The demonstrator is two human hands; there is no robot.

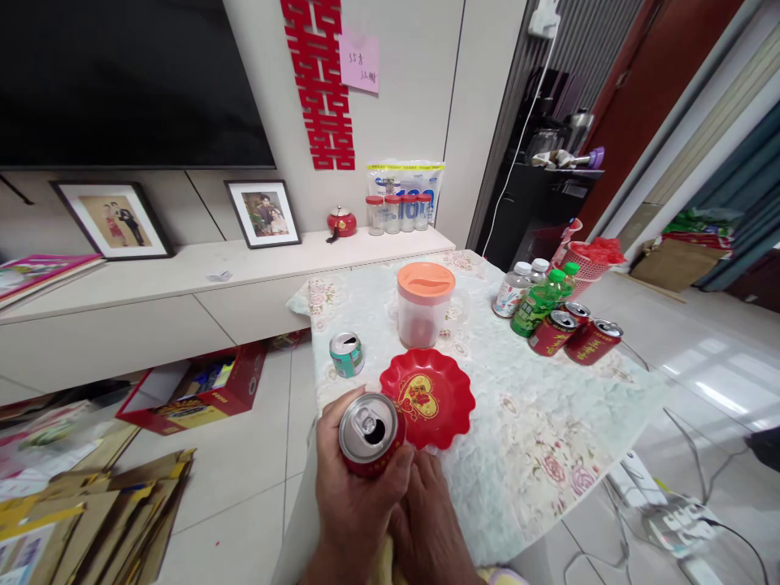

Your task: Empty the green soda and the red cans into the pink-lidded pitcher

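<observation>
My left hand is wrapped round a red drink can, tilted so its silver top with the opened mouth faces me. Close against it, my right hand lies below the can, back of the hand up. Its fingertips are partly hidden, and whether they grip anything cannot be made out. Just beyond the hands sits a red scalloped plate with a gold heart print. A small teal can, opened, stands left of the plate. Behind the plate is a clear pitcher with an orange lid.
Bottles and several red cans stand at the table's right side, near a pink basket. A floral cloth covers the table. Flattened cardboard and a red box lie on the floor at left; power strips lie at right.
</observation>
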